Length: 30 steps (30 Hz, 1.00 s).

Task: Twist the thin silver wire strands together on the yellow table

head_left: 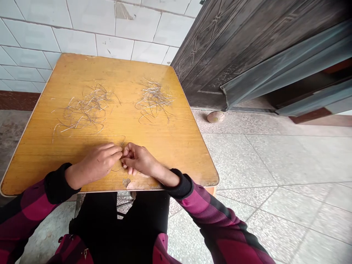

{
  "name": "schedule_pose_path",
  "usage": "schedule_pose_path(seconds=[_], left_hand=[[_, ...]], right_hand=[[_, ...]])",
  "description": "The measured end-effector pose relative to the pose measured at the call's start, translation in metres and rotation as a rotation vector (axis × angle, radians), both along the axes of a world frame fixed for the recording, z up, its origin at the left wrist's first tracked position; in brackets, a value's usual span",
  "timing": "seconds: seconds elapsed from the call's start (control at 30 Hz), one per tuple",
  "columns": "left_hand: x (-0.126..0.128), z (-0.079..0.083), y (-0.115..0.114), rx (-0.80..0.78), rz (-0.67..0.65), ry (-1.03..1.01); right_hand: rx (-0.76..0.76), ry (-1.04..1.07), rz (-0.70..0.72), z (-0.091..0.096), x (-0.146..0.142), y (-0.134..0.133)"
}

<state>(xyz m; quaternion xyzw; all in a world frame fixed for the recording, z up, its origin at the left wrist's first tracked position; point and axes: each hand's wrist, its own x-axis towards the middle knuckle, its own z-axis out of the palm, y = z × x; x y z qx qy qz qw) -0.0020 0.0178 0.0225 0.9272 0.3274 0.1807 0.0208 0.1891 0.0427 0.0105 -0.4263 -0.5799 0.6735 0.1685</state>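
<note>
1. In the head view, which is the only one we have, we look down on a yellow wooden table (170, 146), and both hands are working close to its near edge.
2. The left hand (100, 161) comes from our left side, back of the hand upward, with its fingers kept together and pointing to the other hand. Its thumb is hidden from us, so we cannot tell if these fingers are pinching something.
3. The right hand (140, 160) has its thumb and index finger brought together, and between them we see it gripping a thin wire (124, 139). The exact pinching place is too small for us to read.
4. This wire lies mostly outside the grip: one part bends out above the fingertips, toward the far side, and another part curves below them, between the hands and the near edge. The fingertips of both hands meet just at it.
5. Beyond the left hand we find a loose, wide heap of wires (89, 106), well apart from the fingers.
6. Beyond the right hand there is a second, tighter bundle of wires (155, 96), also untouched by the hands.
</note>
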Motion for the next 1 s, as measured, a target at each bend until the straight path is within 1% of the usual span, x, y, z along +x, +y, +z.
schedule_pose_path(seconds=[0.1,0.2,0.33,0.47,0.67,0.73,0.93,1.0], left_hand=[[0.002,-0.007,-0.009,0.116,0.023,0.045],[0.000,-0.016,-0.016,0.174,0.061,0.031],[-0.004,-0.025,-0.023,0.138,0.089,0.012],[-0.008,-0.029,-0.025,0.069,0.088,0.013],[-0.012,-0.033,-0.022,0.081,0.077,0.024],[-0.012,-0.033,-0.023,0.088,0.071,0.034],[-0.009,-0.029,-0.025,0.093,0.098,0.057],[-0.008,-0.028,-0.025,0.096,0.097,0.067]], right_hand=[[-0.013,-0.003,0.003,0.000,0.000,0.001],[-0.013,-0.023,0.013,0.001,0.001,0.001],[-0.011,-0.030,0.047,0.002,0.003,0.002],[0.000,-0.028,0.076,0.003,0.005,0.003],[0.034,-0.050,0.084,0.002,0.011,-0.001],[0.086,-0.069,0.099,0.002,0.013,-0.003],[0.395,-0.232,0.119,0.003,0.016,-0.011],[0.467,-0.283,0.111,0.004,0.016,-0.011]])
